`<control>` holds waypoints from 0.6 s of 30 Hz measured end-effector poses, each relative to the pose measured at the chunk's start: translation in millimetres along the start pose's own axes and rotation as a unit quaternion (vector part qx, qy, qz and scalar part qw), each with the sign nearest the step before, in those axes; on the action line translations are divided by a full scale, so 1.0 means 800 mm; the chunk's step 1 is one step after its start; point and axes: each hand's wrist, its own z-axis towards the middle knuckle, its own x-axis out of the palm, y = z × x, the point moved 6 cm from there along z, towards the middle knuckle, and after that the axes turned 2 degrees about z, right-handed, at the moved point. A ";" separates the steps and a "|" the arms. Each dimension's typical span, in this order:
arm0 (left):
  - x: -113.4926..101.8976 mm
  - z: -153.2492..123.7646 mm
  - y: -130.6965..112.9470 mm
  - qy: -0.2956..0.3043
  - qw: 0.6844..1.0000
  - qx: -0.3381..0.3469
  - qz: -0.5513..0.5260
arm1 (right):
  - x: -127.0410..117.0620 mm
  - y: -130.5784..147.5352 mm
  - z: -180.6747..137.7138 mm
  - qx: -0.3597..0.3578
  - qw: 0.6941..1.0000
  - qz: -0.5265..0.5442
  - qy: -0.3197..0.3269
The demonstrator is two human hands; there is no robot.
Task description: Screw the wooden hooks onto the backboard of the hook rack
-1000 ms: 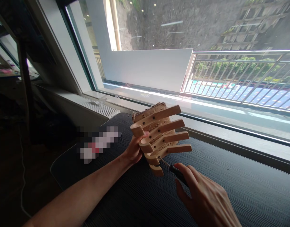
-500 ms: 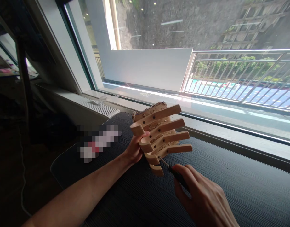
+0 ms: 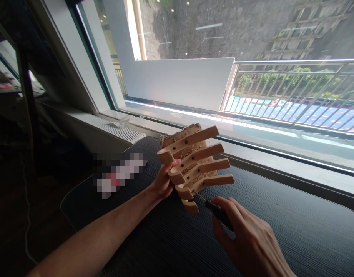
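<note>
Wooden rack held aslant above the tabletop, near its window side. The pale wooden rack with four bent strips and a rough, bark-like backing (image 3: 198, 156) shows its straight bars pointing right and its curled hooks pointing left; small dark round spots dot the strips. The person's bare left hand (image 3: 162, 182) grips it at the hook side, thumb laid over the front, the other fingers mostly hidden behind. The bare right hand (image 3: 247, 229) has its fingers closed around a slim screwdriver with a black handle and thin metal shaft (image 3: 218, 213), whose tip meets the lower part of the rack beside the curled ends. Whether the rack's underside touches the tabletop, I cannot tell. Beneath lies the dark, wood-grained tabletop with rounded corners (image 3: 153, 238); on its left part rests a blurred-out pale and red object (image 3: 122, 175). Beyond, crumpled clear plastic (image 3: 121, 123) sits by a white slatted vent (image 3: 125, 134). Through the window stand a broad white panel (image 3: 182, 82) and a silvery metal railing (image 3: 280, 94).
</note>
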 end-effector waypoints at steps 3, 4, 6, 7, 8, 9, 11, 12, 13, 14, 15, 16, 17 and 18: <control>-0.001 0.001 0.003 0.018 1.000 -0.005 -0.003 | -0.001 0.007 0.000 -0.048 0.999 0.005 0.003; -0.001 0.001 0.003 0.020 1.000 -0.008 -0.004 | 0.000 0.005 -0.001 -0.048 0.999 0.016 -0.003; -0.001 0.001 0.003 0.020 1.000 -0.007 -0.007 | 0.002 -0.004 -0.002 -0.019 0.999 0.041 -0.019; -0.001 0.001 0.003 0.020 1.000 -0.004 -0.010 | 0.003 -0.010 -0.003 0.004 0.998 0.051 -0.024; 0.000 0.001 0.003 0.021 1.000 -0.001 -0.012 | 0.004 -0.015 -0.003 0.026 0.998 0.057 -0.026; 0.000 0.000 0.002 0.023 1.000 0.000 -0.013 | 0.005 -0.018 -0.003 0.042 0.997 0.059 -0.022; 0.001 0.000 0.003 0.025 1.000 -0.002 -0.015 | 0.005 -0.019 -0.002 0.048 0.997 0.053 -0.008; 0.002 0.000 0.003 0.025 1.000 -0.004 -0.017 | 0.004 -0.017 -0.001 0.041 0.998 0.044 -0.005; 0.002 0.000 0.003 0.024 1.000 -0.004 -0.017 | 0.001 -0.015 0.001 0.033 0.999 0.034 -0.004; 0.002 0.000 0.003 0.022 1.000 -0.006 -0.018 | -0.001 -0.011 0.002 0.021 0.999 0.024 -0.002; 0.002 -0.001 0.004 0.020 1.000 -0.009 -0.018 | -0.002 -0.007 0.003 0.006 1.000 0.016 -0.001; 0.002 -0.001 0.004 0.019 1.000 -0.011 -0.018 | -0.004 -0.003 0.004 -0.011 1.000 0.010 -0.001; 0.002 -0.001 0.004 0.019 1.000 -0.014 -0.018 | -0.004 0.000 0.004 -0.028 1.000 0.010 -0.001; 0.002 -0.001 0.004 0.021 0.999 -0.016 -0.018 | -0.004 0.002 0.004 -0.042 0.999 0.017 -0.003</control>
